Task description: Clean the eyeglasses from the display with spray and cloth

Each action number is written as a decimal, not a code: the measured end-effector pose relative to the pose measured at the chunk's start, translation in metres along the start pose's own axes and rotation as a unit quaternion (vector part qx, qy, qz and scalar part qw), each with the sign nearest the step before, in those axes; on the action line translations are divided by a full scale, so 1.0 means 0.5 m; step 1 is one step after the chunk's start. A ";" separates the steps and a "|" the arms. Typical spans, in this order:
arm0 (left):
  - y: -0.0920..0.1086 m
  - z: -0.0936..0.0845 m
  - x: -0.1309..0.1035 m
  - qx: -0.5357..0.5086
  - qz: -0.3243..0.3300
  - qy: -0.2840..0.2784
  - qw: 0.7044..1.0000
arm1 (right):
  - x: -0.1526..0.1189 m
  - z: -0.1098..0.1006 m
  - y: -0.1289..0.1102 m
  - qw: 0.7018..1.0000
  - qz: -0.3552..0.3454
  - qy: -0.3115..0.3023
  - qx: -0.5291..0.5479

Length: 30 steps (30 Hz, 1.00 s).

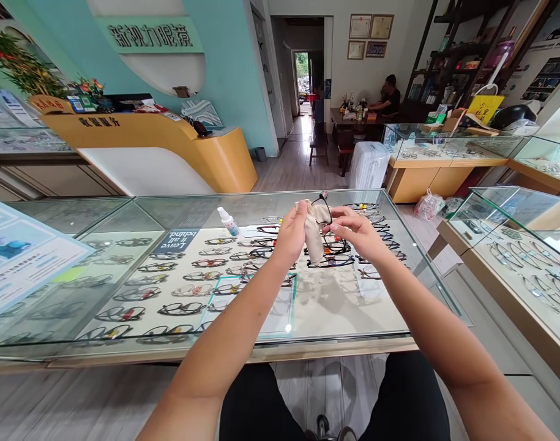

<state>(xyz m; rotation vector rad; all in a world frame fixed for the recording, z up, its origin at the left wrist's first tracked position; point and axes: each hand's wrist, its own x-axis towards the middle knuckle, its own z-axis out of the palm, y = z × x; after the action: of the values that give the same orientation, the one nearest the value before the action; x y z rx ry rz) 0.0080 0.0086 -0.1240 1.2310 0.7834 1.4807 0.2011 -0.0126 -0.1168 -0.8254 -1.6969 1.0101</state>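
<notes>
My left hand (294,231) is closed around a beige cloth (313,237), which hangs down below the fingers. Dark-framed eyeglasses (325,205) are held between both hands above the glass counter, with part of the cloth against a lens. My right hand (353,229) pinches the glasses at their right side, thumb and fingers bent. Below the hands, several rows of eyeglasses (209,263) lie inside the glass display counter (335,315). A small white spray bottle (227,221) stands on the counter top to the left of my hands.
A printed sheet (27,257) juts in from the left. Further display cases (522,257) with eyeglasses stand at the right. Behind the counter are a curved yellow reception desk (224,162), a plastic-wrapped suitcase (368,165) and a person seated (390,98) at a dark table.
</notes>
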 end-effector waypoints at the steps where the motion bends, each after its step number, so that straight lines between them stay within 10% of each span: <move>1: 0.002 0.000 0.000 -0.001 -0.004 0.001 1.000 | 0.000 0.001 0.003 1.000 0.004 -0.001 0.002; 30: 0.015 -0.009 -0.003 0.136 0.156 0.119 0.971 | -0.003 0.020 0.004 0.999 0.011 0.036 0.036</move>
<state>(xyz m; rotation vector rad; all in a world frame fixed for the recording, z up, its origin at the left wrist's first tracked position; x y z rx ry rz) 0.0017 0.0056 -0.1189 1.4480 1.0145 1.8483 0.1922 -0.0154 -0.1209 -0.8248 -1.5850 1.0394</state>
